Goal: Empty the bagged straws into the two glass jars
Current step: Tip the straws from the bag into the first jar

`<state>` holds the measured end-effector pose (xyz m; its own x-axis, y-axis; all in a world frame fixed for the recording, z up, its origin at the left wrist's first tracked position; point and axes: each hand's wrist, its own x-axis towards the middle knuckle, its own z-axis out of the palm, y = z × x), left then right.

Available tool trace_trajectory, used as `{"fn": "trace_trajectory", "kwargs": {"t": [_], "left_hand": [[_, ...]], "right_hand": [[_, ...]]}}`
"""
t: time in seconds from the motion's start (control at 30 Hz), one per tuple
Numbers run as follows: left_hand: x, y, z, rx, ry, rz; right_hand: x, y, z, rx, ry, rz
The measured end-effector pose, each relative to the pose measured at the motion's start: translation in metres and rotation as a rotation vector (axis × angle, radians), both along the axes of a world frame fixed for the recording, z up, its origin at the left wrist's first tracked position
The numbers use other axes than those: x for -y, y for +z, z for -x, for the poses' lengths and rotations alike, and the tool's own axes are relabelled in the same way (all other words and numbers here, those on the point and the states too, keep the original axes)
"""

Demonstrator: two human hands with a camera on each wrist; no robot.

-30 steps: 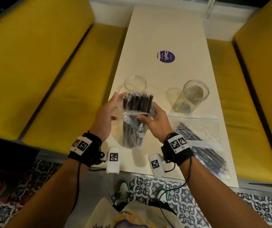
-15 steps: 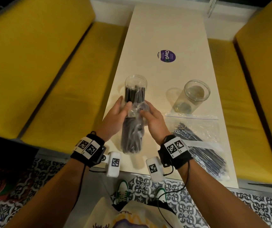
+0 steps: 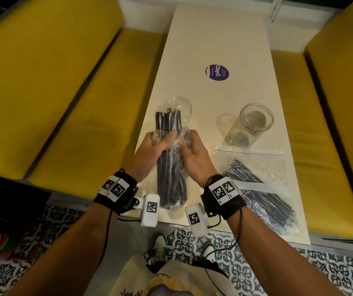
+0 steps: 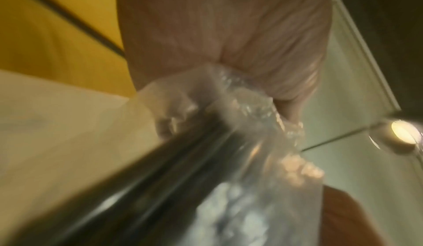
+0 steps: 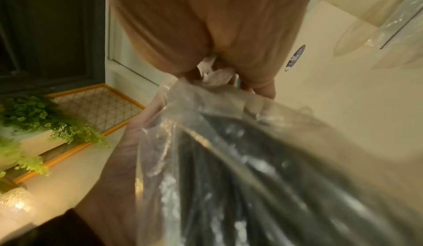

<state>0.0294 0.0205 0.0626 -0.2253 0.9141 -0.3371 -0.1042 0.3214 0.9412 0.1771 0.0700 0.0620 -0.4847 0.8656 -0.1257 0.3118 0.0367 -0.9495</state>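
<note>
A clear plastic bag of black straws (image 3: 171,180) is held above the table's near edge. My left hand (image 3: 149,149) grips its bunched mouth from the left and my right hand (image 3: 192,150) grips it from the right. Straw ends (image 3: 168,122) stick out of the mouth toward the left glass jar (image 3: 182,105). Whether they reach inside the jar I cannot tell. The right glass jar (image 3: 254,122) stands with no straws in it. The left wrist view shows the straws (image 4: 160,168) and crumpled plastic (image 4: 240,108) under the palm. The right wrist view shows the bag (image 5: 251,159) up close.
A second sealed bag of black straws (image 3: 263,189) lies on the white table (image 3: 220,39) at the near right. A purple round sticker (image 3: 217,72) sits farther back. Yellow benches (image 3: 64,103) flank the table on both sides.
Both hands slid down from the bag's open top and gathered the plastic tight around the straws. The straw ends stick farther out and the bag now points at the left jar.
</note>
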Motion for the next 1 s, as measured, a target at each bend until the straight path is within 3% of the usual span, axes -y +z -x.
{"fn": "trace_trajectory", "kwargs": {"t": [0.1,0.27,0.43,0.57,0.67,0.87,1.0], "left_hand": [[0.000,0.003,-0.002,-0.011,0.027,-0.036],[-0.005,0.006,0.000,0.112,0.038,-0.017],[-0.008,0.014,0.000,0.270,0.163,-0.004],[-0.013,0.012,0.013,0.309,0.291,-0.054],[-0.018,0.014,0.018,0.442,0.333,0.003],[-0.018,0.022,0.022,0.674,0.096,0.191],[-0.012,0.038,0.016,0.665,0.328,0.127]], "right_hand": [[0.003,-0.001,0.000,0.013,0.006,-0.006],[0.005,-0.006,0.000,0.075,0.036,-0.134],[0.016,0.001,0.007,-0.077,-0.201,-0.093],[0.030,-0.002,0.009,0.093,-0.020,-0.169],[0.033,-0.003,0.009,0.152,0.079,-0.268],[0.031,-0.001,0.015,0.168,0.057,-0.388],[0.030,0.017,0.007,0.129,0.094,-0.314]]}}
